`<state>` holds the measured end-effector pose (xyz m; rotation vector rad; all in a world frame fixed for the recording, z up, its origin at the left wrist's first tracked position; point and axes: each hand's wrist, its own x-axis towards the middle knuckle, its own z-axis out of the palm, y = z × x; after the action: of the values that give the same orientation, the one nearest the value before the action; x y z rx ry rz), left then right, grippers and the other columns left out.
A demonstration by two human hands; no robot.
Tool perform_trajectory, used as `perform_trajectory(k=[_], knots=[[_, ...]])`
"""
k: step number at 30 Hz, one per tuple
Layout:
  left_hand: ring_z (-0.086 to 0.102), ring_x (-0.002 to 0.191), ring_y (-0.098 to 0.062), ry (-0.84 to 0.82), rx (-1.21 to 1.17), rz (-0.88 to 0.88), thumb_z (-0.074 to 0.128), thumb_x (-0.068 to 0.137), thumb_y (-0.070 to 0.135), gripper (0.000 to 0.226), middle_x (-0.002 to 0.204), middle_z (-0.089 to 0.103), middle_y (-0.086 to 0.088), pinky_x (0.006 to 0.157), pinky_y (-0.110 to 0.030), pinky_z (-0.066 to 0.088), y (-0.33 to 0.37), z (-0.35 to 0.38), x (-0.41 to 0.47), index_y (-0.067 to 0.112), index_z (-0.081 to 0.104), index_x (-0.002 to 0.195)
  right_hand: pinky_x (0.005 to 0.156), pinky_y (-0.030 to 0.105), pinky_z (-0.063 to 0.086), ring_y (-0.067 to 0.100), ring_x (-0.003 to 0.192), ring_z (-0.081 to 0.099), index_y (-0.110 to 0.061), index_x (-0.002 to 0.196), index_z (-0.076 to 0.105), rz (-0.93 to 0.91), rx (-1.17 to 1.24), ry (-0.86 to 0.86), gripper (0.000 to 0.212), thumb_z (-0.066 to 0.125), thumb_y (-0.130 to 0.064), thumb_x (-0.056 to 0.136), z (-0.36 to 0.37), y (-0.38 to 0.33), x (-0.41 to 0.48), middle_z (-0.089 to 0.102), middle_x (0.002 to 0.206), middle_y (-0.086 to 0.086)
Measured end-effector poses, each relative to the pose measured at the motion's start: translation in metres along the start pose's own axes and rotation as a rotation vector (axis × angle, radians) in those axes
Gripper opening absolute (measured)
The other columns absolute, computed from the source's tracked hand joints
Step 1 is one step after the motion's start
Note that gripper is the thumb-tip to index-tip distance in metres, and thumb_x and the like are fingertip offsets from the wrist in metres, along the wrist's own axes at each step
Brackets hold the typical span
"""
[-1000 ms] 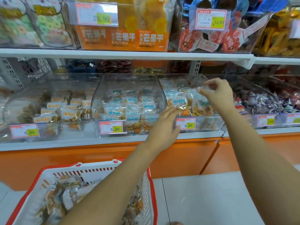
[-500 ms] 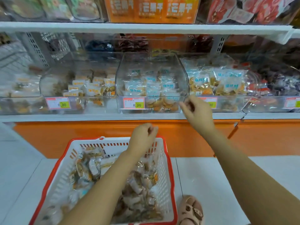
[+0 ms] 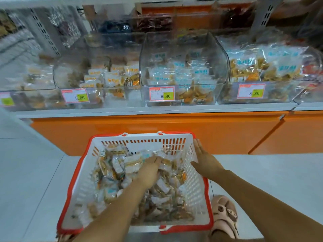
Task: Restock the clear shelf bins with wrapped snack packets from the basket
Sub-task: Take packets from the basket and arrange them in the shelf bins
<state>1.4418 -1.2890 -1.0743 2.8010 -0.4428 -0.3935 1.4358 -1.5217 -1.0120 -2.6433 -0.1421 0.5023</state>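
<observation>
**Reaching into the basket for packets**

Digging among the wrapped snack packets (image 3: 122,165), the left hand (image 3: 149,170) has its fingers curled down; whether they grip one is unclear. The right hand (image 3: 205,163), fingers spread flat, rests against the basket (image 3: 197,186) wall, below the clear shelf bins (image 3: 183,70).

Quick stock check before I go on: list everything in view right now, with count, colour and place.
basket: one, white with red rim, on the floor below the shelf
snack packets: many, clear wrap with tan contents, heaped in the basket
shelf bins: at least four, clear, in a row on the white shelf, part filled
price tags: four visible, red-framed, on bin fronts
sandal: one, pink, right of the basket
left hand: among the packets, grip hidden
right hand: open, at the basket's right wall
</observation>
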Motion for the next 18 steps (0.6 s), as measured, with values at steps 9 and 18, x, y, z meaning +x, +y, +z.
perform_trajectory(k=[9,18], knots=[[0.008,0.147,-0.021,0.007,0.189,0.145,0.05,0.084,-0.007,0.08,0.16,0.011,0.003,0.118,-0.035,0.021,-0.007,0.016,0.041,0.024,0.019,0.152,0.092,0.032,0.047,0.025,0.119,0.055,-0.018,0.15,-0.017,-0.034,-0.042,-0.039,0.081,0.045,-0.029,0.099,-0.009,-0.002,-0.001,-0.018,0.159,0.004],[0.07,0.075,-0.023,-0.248,-1.016,-0.27,0.064,0.089,0.026,0.025,0.083,0.071,-0.006,0.08,-0.037,0.058,0.034,-0.089,0.023,0.009,0.063,0.107,0.104,0.033,0.038,0.019,0.127,0.049,-0.019,0.141,0.045,-0.04,0.148,-0.027,0.051,0.052,-0.042,0.095,-0.073,-0.021,0.018,0.05,0.142,0.002]])
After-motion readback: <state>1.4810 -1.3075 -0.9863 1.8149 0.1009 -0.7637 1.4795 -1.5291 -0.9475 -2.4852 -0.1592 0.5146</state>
